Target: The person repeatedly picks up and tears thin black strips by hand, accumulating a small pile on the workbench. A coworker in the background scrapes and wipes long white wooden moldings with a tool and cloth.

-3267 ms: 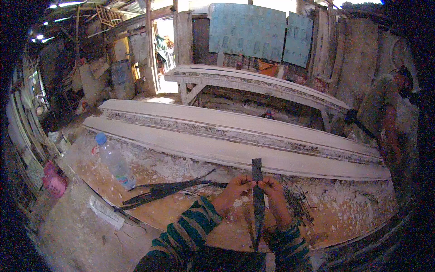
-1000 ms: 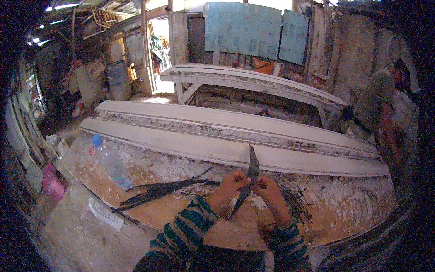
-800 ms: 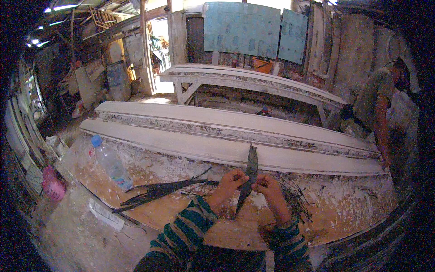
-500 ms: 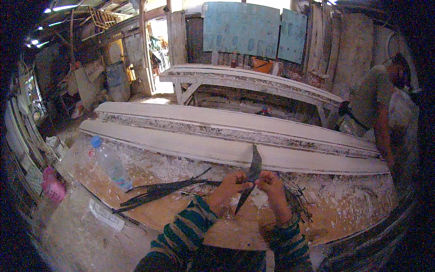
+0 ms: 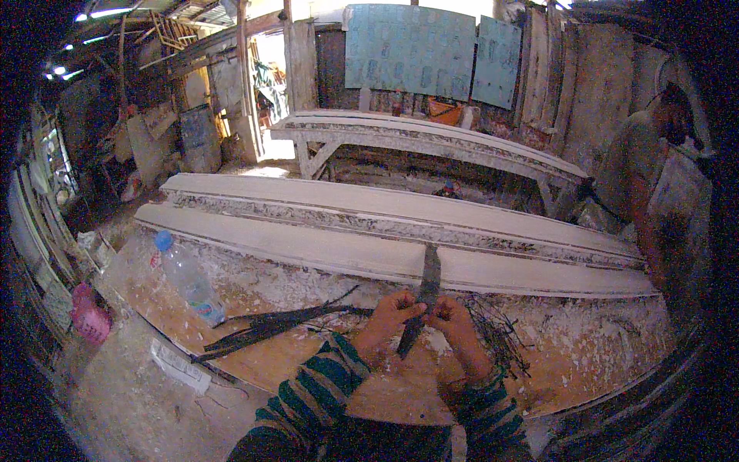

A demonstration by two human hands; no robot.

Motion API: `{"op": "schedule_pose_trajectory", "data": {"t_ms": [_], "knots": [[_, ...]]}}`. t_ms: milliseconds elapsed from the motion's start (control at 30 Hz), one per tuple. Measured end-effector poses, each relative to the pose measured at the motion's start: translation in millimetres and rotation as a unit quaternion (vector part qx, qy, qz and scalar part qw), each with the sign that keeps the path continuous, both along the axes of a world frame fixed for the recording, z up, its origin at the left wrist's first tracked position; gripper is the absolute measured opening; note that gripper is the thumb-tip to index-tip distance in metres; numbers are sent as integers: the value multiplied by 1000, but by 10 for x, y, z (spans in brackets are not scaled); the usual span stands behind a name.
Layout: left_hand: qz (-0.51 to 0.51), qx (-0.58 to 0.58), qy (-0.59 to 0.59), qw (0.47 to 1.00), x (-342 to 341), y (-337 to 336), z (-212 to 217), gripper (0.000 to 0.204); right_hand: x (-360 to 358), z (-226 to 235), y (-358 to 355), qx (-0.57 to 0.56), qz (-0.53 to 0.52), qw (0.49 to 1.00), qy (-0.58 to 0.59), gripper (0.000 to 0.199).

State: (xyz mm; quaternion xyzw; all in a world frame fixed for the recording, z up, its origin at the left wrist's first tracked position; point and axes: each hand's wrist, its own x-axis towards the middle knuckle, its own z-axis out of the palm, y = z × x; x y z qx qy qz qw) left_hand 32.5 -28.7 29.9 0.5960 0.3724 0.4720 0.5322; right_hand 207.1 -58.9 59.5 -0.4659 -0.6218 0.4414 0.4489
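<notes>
At lower centre of the frame, the left hand point(image 5: 389, 317) and the right hand point(image 5: 456, 323) are close together, both pinched on a dark flat strip point(image 5: 422, 296) that stands tilted between them above the dusty workbench point(image 5: 308, 369). Left of the hands lie more dark strips point(image 5: 269, 327) and a plastic bottle point(image 5: 187, 277); long white mouldings point(image 5: 385, 231) cross mid-frame, and another person point(image 5: 647, 177) stands at the right edge.

Can't really see how the left hand point(image 5: 391, 317) and right hand point(image 5: 454, 323) pinch the dark strip point(image 5: 422, 296), since its middle is buried under the fingers. The person point(image 5: 654, 192) at the right is half lost in the dark rim. The bottle point(image 5: 187, 277) label is too small to make out, and the worktop point(image 5: 308, 369) front edge gets cut by my sleeves.
</notes>
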Motion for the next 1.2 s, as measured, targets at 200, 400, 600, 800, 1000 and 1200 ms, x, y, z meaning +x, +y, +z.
{"op": "schedule_pose_trajectory", "data": {"t_ms": [200,400,600,800,1000,1200], "knots": [[-30,10,-52,998,4,106,-99,27,-55,108,-108,-26,-14,994,103,26],[-40,9,-79,996,24,130,-181,31,-63,259,-184,-73,6,983,168,30],[-24,49,-56,997,24,169,-241,31,-26,190,-140,-63,18,995,76,27],[-31,-8,-125,992,32,114,-147,24,-11,86,-44,-54,90,990,99,21],[-65,-53,-110,990,-2,10,34,19,-9,106,-78,-55,61,988,132,17],[-45,-16,-48,998,8,52,-71,18,-11,137,-81,-50,47,993,100,20]]}}
